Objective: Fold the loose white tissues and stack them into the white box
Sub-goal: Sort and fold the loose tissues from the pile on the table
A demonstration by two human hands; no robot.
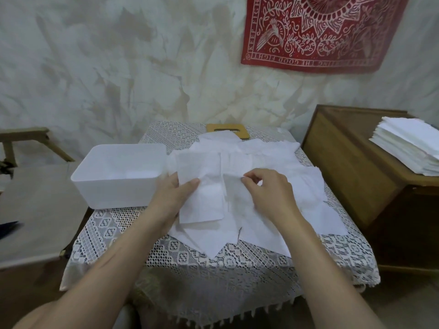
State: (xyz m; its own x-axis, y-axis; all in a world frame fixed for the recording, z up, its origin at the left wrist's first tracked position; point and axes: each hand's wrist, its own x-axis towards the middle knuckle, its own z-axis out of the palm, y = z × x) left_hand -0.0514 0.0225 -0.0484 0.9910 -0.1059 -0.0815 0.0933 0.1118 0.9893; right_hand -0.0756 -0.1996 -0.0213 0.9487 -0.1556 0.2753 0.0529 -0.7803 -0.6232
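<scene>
Several loose white tissues point(280, 162) lie spread in a heap over the middle and right of the lace-covered table point(232, 262). On top of the heap is one tissue point(202, 203), which my left hand point(175, 198) holds by its left edge with the thumb on top. My right hand point(268, 191) pinches the edge of a tissue just to the right of it between thumb and fingertips. The white box point(95, 184) stands open at the table's left edge, beside my left hand. Little shows inside it.
A wooden cabinet point(351, 167) stands right of the table with a neat stack of white tissues point(408, 148) on top. A flat wooden board point(228, 129) lies at the table's far edge, partly under tissues. A red printed cloth point(320, 32) hangs on the wall.
</scene>
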